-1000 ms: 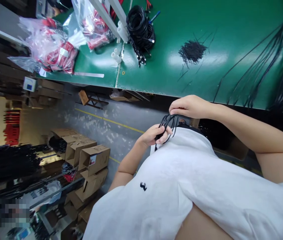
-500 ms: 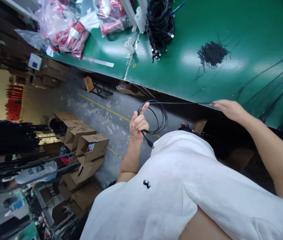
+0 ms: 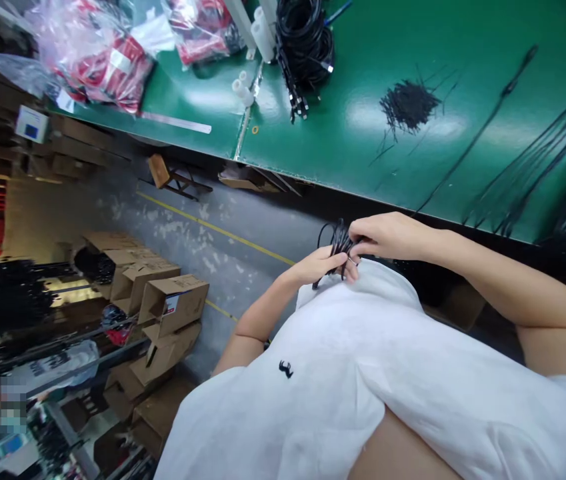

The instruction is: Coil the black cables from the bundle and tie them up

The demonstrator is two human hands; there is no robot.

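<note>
Close in front of the white shirt, my left hand [image 3: 320, 265] is closed around a coiled black cable [image 3: 341, 235], its loops standing up above the fingers. My right hand [image 3: 383, 235] meets it from the right, fingers curled and pressed against the same coil. One strand of black cable [image 3: 455, 163] lies slanting across the green table, its lower end running over the edge near my right wrist. The fingertips of both hands partly cover the coil.
On the green table [image 3: 363, 127] lie a pile of short black ties [image 3: 409, 107], a bundle of coiled black cables [image 3: 305, 50], more loose cables [image 3: 537, 160], white rollers [image 3: 243, 90] and bagged red goods [image 3: 113, 73]. Cardboard boxes [image 3: 175, 303] stand on the floor at left.
My right hand has come left from the stretched cable to the coil. My left hand has moved right and turned, and the coil's loops are bunched closer together. The view has shifted slightly.
</note>
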